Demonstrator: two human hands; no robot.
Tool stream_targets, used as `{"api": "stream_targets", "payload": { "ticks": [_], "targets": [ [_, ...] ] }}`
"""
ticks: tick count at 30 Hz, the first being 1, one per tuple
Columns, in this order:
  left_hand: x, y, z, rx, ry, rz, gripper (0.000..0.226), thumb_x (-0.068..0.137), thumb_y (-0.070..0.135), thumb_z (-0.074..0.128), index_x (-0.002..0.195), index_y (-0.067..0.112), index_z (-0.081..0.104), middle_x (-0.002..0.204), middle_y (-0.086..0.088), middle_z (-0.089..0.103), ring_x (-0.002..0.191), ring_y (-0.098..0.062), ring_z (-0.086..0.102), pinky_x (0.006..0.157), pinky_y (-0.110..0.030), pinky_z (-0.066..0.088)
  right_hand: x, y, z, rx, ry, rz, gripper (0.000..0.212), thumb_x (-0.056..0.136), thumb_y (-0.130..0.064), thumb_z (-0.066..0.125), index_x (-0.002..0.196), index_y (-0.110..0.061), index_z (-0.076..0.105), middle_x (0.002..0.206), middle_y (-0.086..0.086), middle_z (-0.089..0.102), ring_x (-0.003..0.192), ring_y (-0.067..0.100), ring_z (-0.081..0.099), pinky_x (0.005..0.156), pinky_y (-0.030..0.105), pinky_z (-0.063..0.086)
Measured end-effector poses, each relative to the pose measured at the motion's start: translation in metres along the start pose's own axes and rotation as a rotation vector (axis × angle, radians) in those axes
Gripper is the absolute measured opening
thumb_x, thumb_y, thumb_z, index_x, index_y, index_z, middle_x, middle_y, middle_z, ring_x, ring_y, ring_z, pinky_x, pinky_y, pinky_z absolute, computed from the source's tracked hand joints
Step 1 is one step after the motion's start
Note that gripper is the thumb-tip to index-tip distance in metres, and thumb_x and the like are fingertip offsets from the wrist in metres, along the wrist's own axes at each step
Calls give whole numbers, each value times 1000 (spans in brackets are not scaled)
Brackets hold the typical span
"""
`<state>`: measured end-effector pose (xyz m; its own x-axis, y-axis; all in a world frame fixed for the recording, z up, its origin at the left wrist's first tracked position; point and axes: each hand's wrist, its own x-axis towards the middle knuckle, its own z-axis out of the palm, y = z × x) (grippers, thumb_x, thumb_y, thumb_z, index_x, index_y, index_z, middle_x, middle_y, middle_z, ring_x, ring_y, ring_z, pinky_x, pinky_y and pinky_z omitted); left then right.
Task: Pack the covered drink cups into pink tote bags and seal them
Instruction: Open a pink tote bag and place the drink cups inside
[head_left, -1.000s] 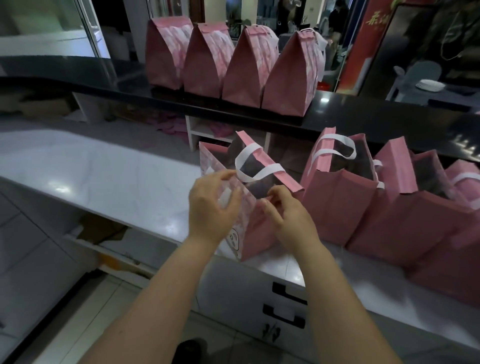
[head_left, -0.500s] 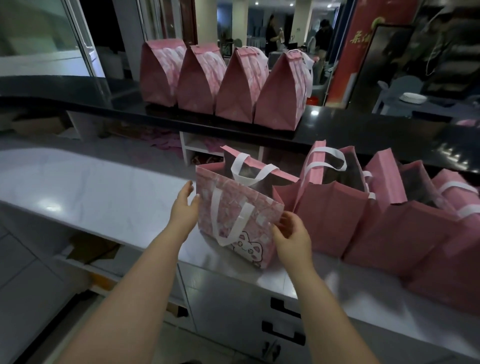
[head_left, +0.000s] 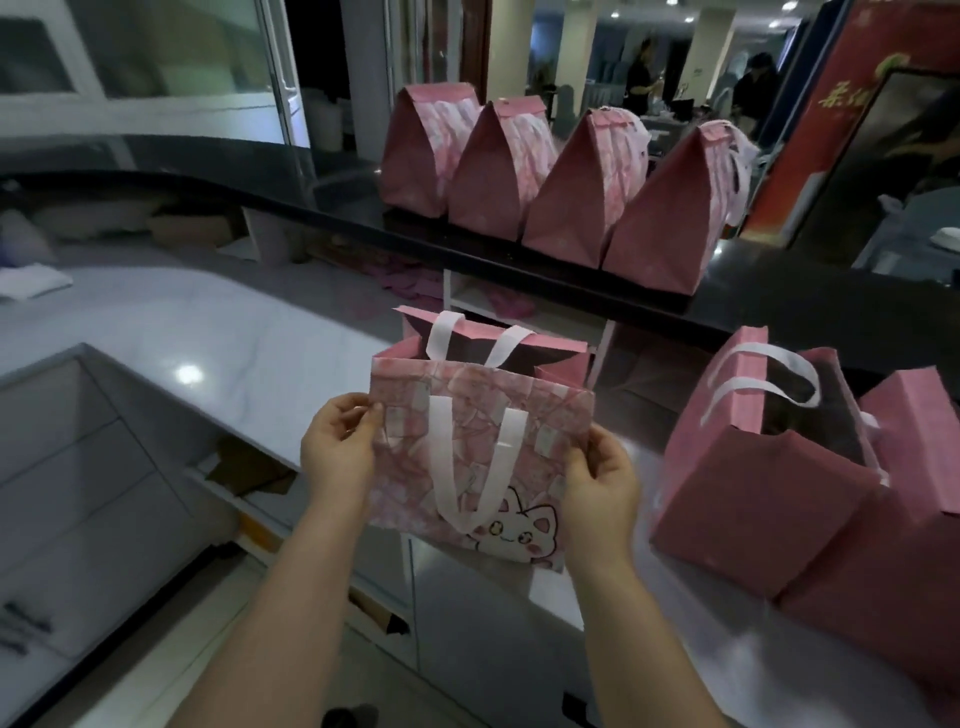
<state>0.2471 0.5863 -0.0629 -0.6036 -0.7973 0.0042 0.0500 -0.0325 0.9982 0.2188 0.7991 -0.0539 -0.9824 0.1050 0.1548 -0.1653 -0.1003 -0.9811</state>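
1 pink bag (head_left: 467, 452) is at the near edge of the counter (head_left: 208, 358), top open. It looks light, thin and floppy, so it may bend if squeezed. The 2 side edges look best to hold. The left hand (head_left: 337, 447) pinches the left edge near the top. The right hand (head_left: 602, 480) curls round the right edge, lower down. What is inside it is hidden.

Both hands — left (head_left: 340, 452), right (head_left: 602, 480) — pinching open pink tote bag (head_left: 467, 441); counter (head_left: 218, 353) beneath
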Motion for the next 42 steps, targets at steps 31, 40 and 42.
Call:
{"api": "stream_targets", "payload": {
  "ticks": [31,40,42],
  "targets": [
    [274,42,-482,-307,715,39,21,90,8,66,85,28,68,95,-1,70,91,-28,65,75,-39,51,-120,31,602,141,-765,63,12,99,-30,52,97,-34,63,97,-12,69,91,11,67,70,27,58],
    [332,36,-566,-335,855,43,20,93,9,64,89,28,68,99,-5,72,88,-24,65,72,-38,50,-144,49,732,145,-896,109,17,94,-37,48,98,-32,64,102,-4,69,97,21,66,81,44,56],
    [348,34,-578,-314,890,58,21,93,8,63,89,28,68,92,4,73,84,-19,66,72,-39,50,-144,59,760,151,-907,140,18,93,-39,47,97,-33,64,102,-5,69,97,20,66,79,41,56]
  ]
}}
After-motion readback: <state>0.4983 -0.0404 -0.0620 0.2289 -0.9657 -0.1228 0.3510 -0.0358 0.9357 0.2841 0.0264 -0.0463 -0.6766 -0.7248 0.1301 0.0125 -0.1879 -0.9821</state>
